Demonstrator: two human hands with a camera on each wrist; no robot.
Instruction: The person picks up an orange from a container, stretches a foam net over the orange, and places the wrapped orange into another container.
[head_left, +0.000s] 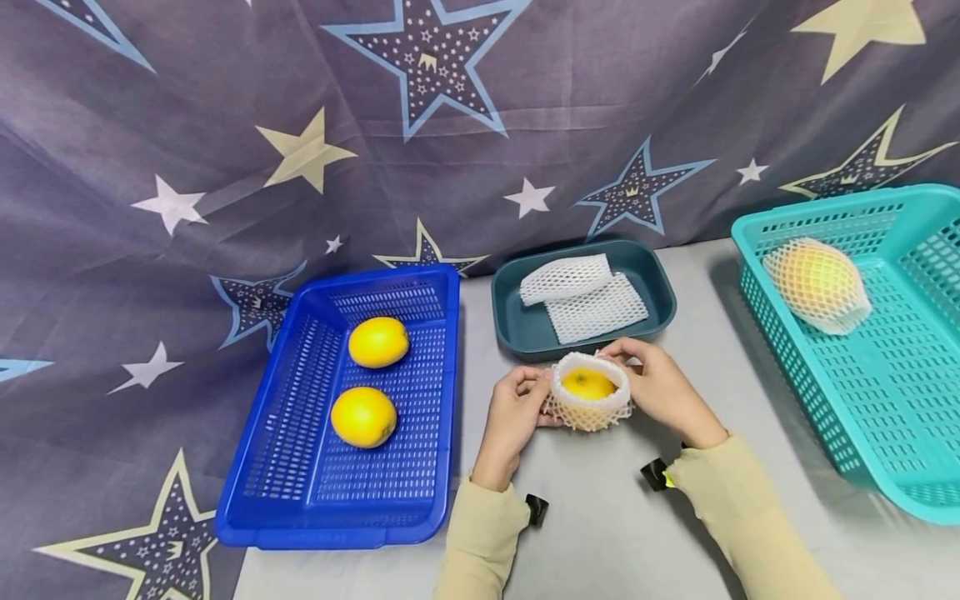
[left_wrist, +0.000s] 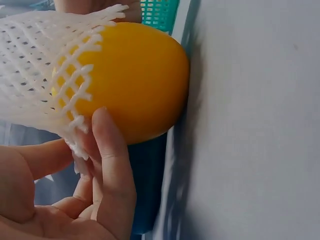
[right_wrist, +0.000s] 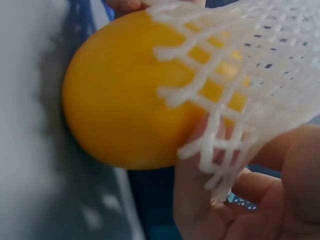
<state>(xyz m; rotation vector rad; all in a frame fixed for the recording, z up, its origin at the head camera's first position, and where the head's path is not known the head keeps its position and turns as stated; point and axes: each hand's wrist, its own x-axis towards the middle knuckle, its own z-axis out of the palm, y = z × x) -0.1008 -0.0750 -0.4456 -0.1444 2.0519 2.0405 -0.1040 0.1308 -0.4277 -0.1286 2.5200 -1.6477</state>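
A yellow-orange oval fruit (head_left: 588, 384) sits on the table between both hands, inside a white foam net sleeve (head_left: 577, 361). The net's top gapes around the fruit in the head view. In the left wrist view the net covers only one end of the fruit (left_wrist: 135, 80), and the smooth lower part is bare. My left hand (head_left: 517, 412) pinches the net's edge on the left, one fingertip against the fruit. On the opposite side my right hand (head_left: 660, 387) pinches the edge between thumb and fingers. The right wrist view shows loose net strands (right_wrist: 175, 95) across the fruit.
To the left, a blue basket (head_left: 447, 400) holds two bare yellow fruits (head_left: 363, 417). Behind the hands, a dark teal tray (head_left: 510, 321) contains folded foam nets (head_left: 596, 308). A turquoise basket (head_left: 870, 400) at right holds one netted fruit (head_left: 817, 285). A star-patterned cloth (head_left: 465, 183) hangs behind.
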